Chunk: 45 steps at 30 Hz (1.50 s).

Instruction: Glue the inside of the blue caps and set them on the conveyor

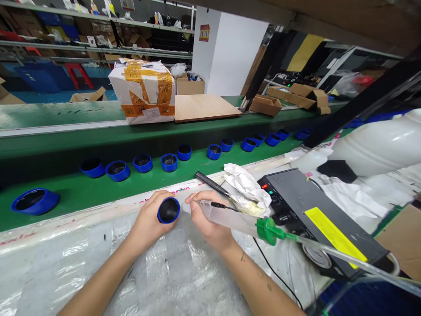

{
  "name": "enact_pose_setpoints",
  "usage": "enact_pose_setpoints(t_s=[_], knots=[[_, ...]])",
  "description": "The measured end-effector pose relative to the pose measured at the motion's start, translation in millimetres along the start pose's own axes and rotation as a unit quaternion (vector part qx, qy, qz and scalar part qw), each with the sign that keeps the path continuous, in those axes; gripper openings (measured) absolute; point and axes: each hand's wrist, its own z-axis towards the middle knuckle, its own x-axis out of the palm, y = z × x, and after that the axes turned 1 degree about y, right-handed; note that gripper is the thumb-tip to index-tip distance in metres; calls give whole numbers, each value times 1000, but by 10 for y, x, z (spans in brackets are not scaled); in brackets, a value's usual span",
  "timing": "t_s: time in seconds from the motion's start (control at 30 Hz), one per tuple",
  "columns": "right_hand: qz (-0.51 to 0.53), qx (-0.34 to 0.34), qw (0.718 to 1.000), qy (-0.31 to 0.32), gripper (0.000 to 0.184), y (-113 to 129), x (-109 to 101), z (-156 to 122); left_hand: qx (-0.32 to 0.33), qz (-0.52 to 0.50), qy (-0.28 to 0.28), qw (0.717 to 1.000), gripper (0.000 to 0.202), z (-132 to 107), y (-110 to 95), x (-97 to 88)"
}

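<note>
The person was working two-handed over a clear plastic sheet (98,267). Left hand (146,226) was clenched round a blue rubber cup (168,210), black inside, its mouth turned up toward the right hand. Right hand (207,219) was grasping a clear syringe barrel (230,218), with a green fitting (267,231) and a clear tube (332,254) running off to the right.

Step in hand: syringe held up to the cup, hands nearly touching. The syringe's tip looked to be just beside the cup's rim, but it was poorly seen behind the fingers, so contact could not be confirmed.

Just ahead of the hands lay the edge of a green conveyor belt (66,210), carrying a row of blue cups (169,162). Right of the right hand sat crumpled white paper (245,186), a black-handled tool (210,183) and a dispenser control box (296,206). The belt edge bounded forward reach and the box bounded the right side. The sheet ran back toward the person and out left of the left hand.
</note>
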Motion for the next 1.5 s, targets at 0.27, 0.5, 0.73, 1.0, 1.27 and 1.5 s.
enact_pose_setpoints(t_s=[0.27,0.5,0.73,1.0,1.27,1.5], knots=[[0,13,1000,5,4,-20,0,-8,-6,-6,-10,1000,32,1,-39,-9],[-27,15,999,23,3,18,-20,1,-12,1,-4,1000,34,-4,-18,-3],[-10,5,999,46,5,27,8,-16,-4,-1,-6,1000,36,-9,-13,-6],[-4,25,998,58,4,66,20,-27,-2,-7,-4,1000,37,13,-41,-20],[10,18,998,65,4,60,57,-39,-14,-16,1,1000,47,-6,-13,-13],[14,20,998,66,5,75,95,-71,-23,-23,3,999,51,5,-34,-24]])
